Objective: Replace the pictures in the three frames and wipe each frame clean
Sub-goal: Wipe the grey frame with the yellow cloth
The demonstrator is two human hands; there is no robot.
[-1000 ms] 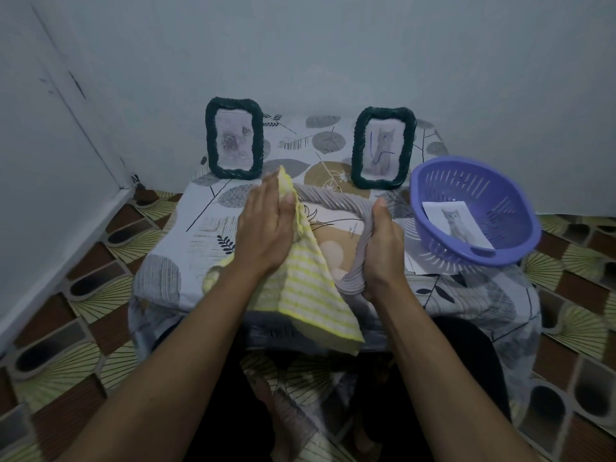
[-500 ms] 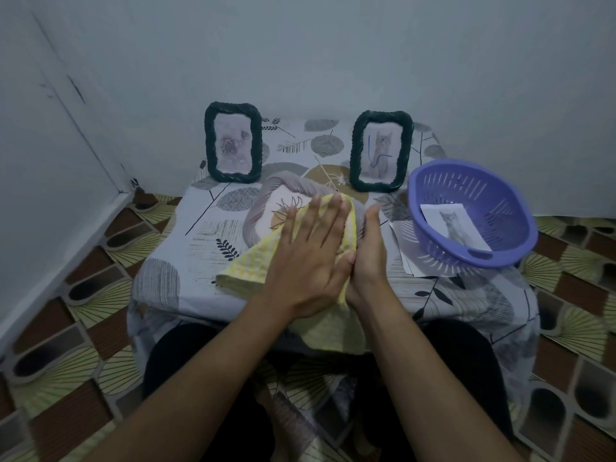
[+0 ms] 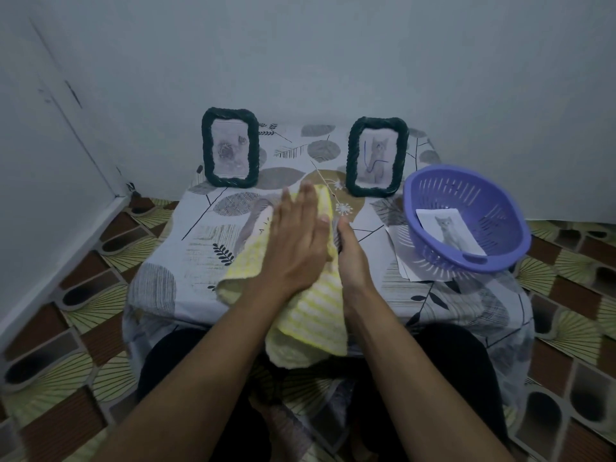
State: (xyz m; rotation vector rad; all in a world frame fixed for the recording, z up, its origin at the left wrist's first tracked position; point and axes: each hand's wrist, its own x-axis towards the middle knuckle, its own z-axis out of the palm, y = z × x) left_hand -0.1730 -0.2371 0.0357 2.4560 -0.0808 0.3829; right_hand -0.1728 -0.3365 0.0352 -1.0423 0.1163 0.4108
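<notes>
Leaf-print tablecloth [image 3: 200, 235] bears the grey frame [image 3: 256, 216] lying flat; left hand [image 3: 296, 241], fingers straight, presses the yellow cloth [image 3: 310, 315] across it; right hand [image 3: 353, 261] grips its right side; wiping seems underway; next, probably, fitting the cat picture [image 3: 448, 230] from the purple basket [image 3: 473, 260].

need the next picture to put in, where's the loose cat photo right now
In the head view the cat photo lies inside the purple basket on the right side of the table, just right of the right-hand dark green frame.
</notes>
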